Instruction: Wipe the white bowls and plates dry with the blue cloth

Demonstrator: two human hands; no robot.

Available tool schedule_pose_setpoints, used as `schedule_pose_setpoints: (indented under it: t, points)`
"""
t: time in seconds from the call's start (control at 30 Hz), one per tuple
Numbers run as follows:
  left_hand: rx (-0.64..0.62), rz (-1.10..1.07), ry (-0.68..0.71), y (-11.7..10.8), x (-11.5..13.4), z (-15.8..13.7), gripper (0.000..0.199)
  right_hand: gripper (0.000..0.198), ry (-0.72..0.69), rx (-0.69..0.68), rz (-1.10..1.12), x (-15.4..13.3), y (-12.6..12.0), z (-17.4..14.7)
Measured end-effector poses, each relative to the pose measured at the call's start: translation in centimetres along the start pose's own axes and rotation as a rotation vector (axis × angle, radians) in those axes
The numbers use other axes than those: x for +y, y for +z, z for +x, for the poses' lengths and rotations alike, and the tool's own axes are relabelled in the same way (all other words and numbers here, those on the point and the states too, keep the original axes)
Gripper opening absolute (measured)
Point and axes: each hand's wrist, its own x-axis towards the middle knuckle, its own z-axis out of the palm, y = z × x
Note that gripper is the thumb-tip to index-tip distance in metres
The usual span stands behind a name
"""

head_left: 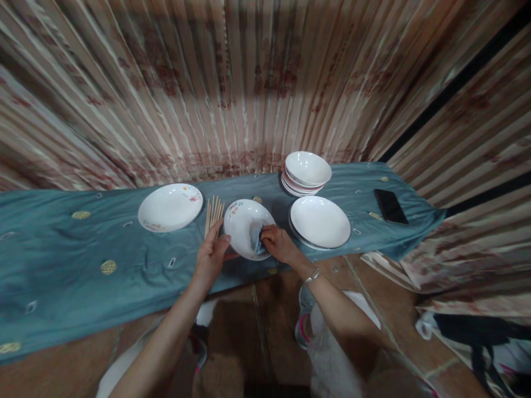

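Note:
A white plate with a small flower print [243, 224] is tilted a little towards me at the table's front edge. My left hand [212, 254] grips its left rim, thumb on top and fingers underneath. In my right hand [276, 241] is a bunched blue cloth [257, 239], pressed against the plate's inner surface at the lower right. Just beyond my left hand lies a bundle of wooden chopsticks [214, 211]. To the right of my right hand sits a stack of white plates [320, 222].
A larger floral plate [170, 207] lies at the left. Stacked bowls [307, 168] stand at the back, and a black phone [390, 206] rests at the right. The bench-like table has a blue-green cloth [141, 265]. Pleated curtains [249, 88] hang behind it.

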Motion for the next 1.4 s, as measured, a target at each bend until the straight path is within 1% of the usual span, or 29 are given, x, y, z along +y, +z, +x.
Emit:
schedule_pose_setpoints:
  t: [0.1,0.17,0.3,0.43,0.57,0.73,0.9,1.1,1.4]
  points:
    - [-0.016,0.006,0.007,0.0,0.2,-0.1,0.078,0.029,0.029,0.029,-0.122,0.3,0.0,0.1]
    - [-0.035,0.006,0.006,0.0,0.2,-0.1,0.080,0.028,0.053,0.059,-0.165,0.5,0.1,0.1]
    - [-0.053,0.004,0.010,0.0,0.1,-0.1,0.082,0.029,0.084,0.082,-0.177,0.6,0.3,0.3]
    - [-0.042,0.006,0.016,0.1,0.1,0.0,0.085,0.029,0.096,0.100,-0.174,0.6,0.4,0.5]
    - [-0.043,0.010,0.030,0.1,0.1,-0.1,0.083,0.029,0.101,0.135,-0.180,0.6,0.5,0.8]
    - [-0.059,0.013,0.023,0.1,0.1,-0.1,0.088,0.029,0.070,0.200,-0.135,1.4,1.1,1.4]
    - [-0.059,0.015,0.033,0.1,0.2,-0.1,0.086,0.030,0.039,0.244,-0.049,1.7,1.6,2.1]
    - [-0.051,0.004,0.026,0.3,0.5,-0.3,0.083,0.041,-0.059,0.227,0.068,1.2,1.8,2.8]
    - [-0.027,-0.006,0.023,0.2,0.4,-0.3,0.076,0.048,-0.075,0.160,0.166,0.4,2.3,3.3]
